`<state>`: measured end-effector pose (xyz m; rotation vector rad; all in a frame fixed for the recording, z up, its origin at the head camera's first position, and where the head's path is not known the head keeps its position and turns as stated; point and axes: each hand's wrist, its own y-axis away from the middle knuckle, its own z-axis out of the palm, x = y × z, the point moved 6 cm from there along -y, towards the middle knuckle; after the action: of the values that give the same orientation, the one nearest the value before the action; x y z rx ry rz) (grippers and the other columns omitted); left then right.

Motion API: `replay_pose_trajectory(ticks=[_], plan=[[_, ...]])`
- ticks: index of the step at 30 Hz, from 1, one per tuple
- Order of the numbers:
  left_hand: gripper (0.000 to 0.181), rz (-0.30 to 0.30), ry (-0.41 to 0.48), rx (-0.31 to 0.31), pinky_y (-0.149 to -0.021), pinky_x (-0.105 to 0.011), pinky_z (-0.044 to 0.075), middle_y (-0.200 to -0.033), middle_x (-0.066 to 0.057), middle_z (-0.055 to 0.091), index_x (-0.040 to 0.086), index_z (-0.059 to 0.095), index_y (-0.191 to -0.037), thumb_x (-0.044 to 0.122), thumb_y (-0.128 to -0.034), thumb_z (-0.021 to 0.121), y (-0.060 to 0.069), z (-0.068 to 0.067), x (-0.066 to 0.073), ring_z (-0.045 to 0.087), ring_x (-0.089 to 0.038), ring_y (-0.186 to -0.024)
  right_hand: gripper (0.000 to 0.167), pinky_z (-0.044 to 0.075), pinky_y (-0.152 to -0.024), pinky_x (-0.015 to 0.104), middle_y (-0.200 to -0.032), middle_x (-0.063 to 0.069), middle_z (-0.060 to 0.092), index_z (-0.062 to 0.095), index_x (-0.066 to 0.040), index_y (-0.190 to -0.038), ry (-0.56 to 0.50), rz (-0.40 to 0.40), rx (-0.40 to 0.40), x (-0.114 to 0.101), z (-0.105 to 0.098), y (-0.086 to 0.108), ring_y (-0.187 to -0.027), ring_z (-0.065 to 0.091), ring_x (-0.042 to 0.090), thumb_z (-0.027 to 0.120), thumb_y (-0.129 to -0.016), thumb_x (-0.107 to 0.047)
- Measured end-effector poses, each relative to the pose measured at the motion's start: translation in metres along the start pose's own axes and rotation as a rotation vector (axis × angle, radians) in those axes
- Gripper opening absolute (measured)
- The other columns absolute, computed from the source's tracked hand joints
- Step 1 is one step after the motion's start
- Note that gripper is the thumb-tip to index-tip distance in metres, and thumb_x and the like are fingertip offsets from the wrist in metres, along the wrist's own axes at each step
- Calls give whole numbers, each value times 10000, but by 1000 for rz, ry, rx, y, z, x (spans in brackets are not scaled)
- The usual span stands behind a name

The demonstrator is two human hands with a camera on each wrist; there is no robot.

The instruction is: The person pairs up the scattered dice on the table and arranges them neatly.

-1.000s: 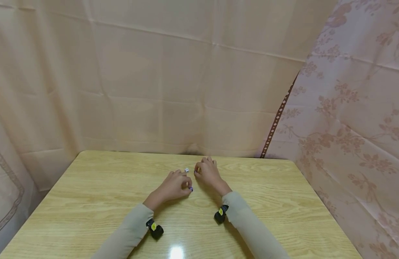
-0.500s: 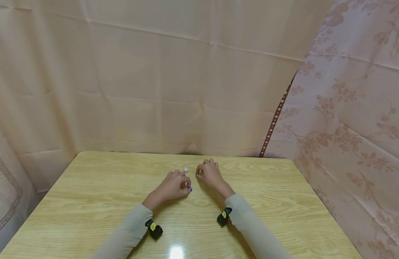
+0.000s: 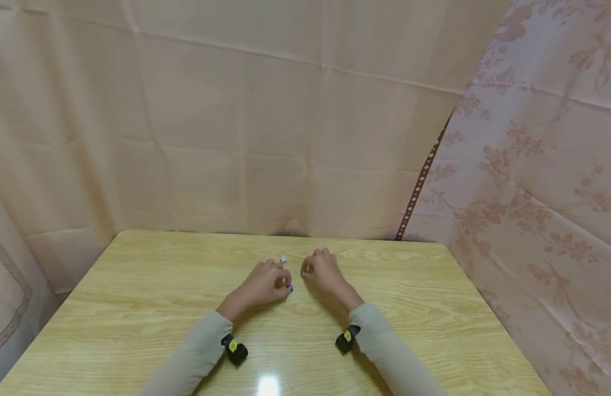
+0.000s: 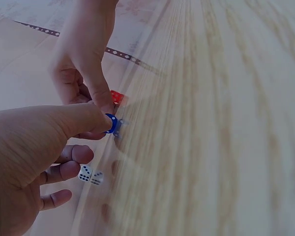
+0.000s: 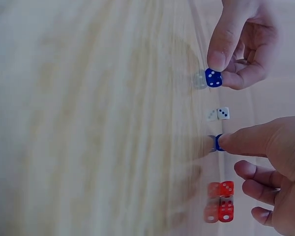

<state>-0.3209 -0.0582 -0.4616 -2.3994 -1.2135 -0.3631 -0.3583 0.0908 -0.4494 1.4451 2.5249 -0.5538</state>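
My left hand [image 3: 266, 283] pinches a blue die [image 5: 214, 77] with white pips between thumb and forefinger, down at the tabletop. A second blue die [image 5: 219, 142], mostly covered by the thumb, is pinched by my right hand [image 3: 323, 271] a little to the right and farther back. Beyond the left fingers a white die [image 3: 283, 259] with dark pips stands on the table. Two red dice [image 5: 226, 209] sit close together beside the right hand's fingers in the right wrist view; the head view hides them behind that hand.
The wood-grain table [image 3: 152, 297] has a glossy top that mirrors the dice. A beige curtain [image 3: 226, 137] hangs along its far edge, and a flowered pink cloth [image 3: 543, 209] along the right. Each wrist wears a small black camera [image 3: 344, 341].
My right hand has drawn back a little towards me and slightly right, bringing its blue die along. The left hand keeps its grip and has hardly moved.
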Motion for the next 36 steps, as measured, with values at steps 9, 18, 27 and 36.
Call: replay_pose_trajectory(ticks=[9,18,27,36], plan=[[98,-7,7,3,-756,-325,296,-748,70,529,237,695,-830,241,-862,788,1,0,0,391,-107,-769,41,279,-770,357,-833,20,574,765,-121,-853,-12,-2,-31,-8,0,12,-805,408,180,805,-853,-125],[77,-5,3,-5,-753,-331,288,-756,43,539,224,704,-852,225,-862,780,2,-1,1,384,-116,-771,55,294,-756,342,-843,22,597,774,-114,-850,-18,-42,-26,-17,1,19,-808,425,171,824,-828,-117],[58,-7,10,-10,-753,-330,287,-767,23,554,205,719,-872,211,-856,774,1,0,2,390,-119,-776,71,347,-818,419,-844,13,588,774,-114,-824,-39,-61,-37,-27,3,23,-877,474,210,844,-809,-115],[57,-20,11,-22,-765,-335,291,-761,65,516,206,717,-882,219,-859,768,0,0,1,395,-124,-786,88,346,-865,457,-847,29,595,763,-117,-818,-48,-91,-10,-33,4,25,-877,469,219,848,-796,-115]])
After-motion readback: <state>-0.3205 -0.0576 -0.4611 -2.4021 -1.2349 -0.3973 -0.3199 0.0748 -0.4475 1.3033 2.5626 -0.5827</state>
